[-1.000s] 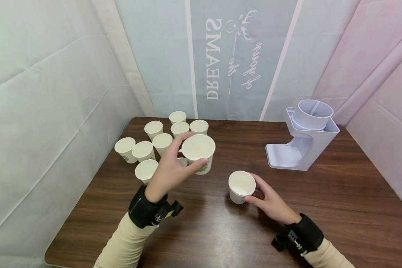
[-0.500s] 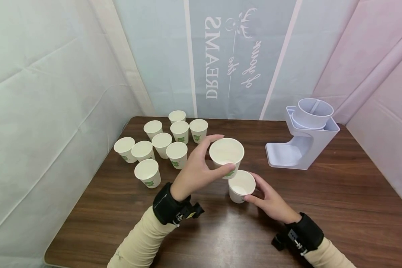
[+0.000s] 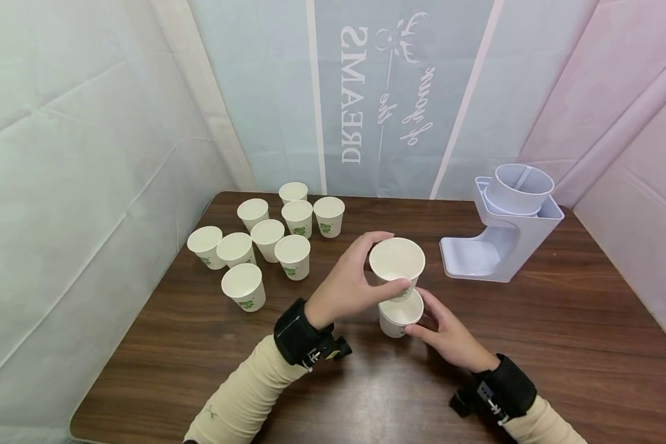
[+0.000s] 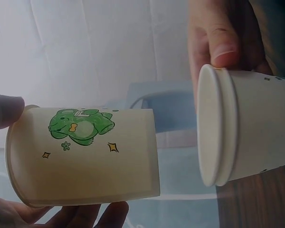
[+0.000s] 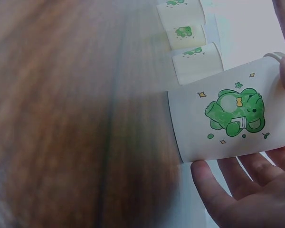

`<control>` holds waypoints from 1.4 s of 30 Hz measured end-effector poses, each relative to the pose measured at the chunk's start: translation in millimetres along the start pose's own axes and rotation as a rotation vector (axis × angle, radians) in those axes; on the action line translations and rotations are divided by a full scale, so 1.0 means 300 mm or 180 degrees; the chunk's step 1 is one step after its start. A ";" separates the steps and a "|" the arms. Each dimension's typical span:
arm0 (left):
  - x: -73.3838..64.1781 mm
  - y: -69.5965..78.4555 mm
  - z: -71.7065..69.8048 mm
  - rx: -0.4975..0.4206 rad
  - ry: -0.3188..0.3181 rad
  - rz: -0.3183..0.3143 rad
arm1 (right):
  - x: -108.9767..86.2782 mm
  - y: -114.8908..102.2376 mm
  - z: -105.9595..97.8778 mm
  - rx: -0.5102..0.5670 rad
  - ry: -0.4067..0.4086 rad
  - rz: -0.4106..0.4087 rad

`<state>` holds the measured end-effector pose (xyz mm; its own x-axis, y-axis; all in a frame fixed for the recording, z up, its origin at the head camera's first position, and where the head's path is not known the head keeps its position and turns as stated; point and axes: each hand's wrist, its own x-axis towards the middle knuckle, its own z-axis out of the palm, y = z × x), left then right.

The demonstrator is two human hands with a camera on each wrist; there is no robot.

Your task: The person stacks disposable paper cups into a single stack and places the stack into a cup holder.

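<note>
In the head view my left hand (image 3: 348, 285) holds a white paper cup (image 3: 397, 256) by its sides, thumb in front and fingers behind. This cup hangs upright just above the stacked paper cups (image 3: 393, 325), which my right hand (image 3: 454, 339) grips low over the table. Two rims, one inside the other, show on the stacked cups (image 4: 261, 128) in the left wrist view, where a gap separates them from the base of the left-hand cup (image 4: 90, 166). A green bear print shows on the cup (image 5: 228, 114) at my right hand in the right wrist view.
Several upright paper cups (image 3: 293, 256) stand in a loose group on the left back of the brown table (image 3: 577, 345). At the back right is a pale plastic stand (image 3: 510, 246) with a round cup-like holder (image 3: 518, 188) on top.
My left hand has carried its cup to the right, away from the standing group, to above the stacked cups. My right hand has stayed in place.
</note>
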<state>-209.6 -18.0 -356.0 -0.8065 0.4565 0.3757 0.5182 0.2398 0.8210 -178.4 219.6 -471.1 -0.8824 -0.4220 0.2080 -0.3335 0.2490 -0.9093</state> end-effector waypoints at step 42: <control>-0.032 -0.119 0.077 0.0098 -0.0311 0.0213 | -0.005 0.004 0.000 0.0212 -0.0093 0.0015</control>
<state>-213.7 -11.0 -398.8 -0.7389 0.5535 0.3843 0.5798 0.2316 0.7812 -177.5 220.4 -472.5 -0.8735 -0.4465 0.1941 -0.3058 0.1930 -0.9323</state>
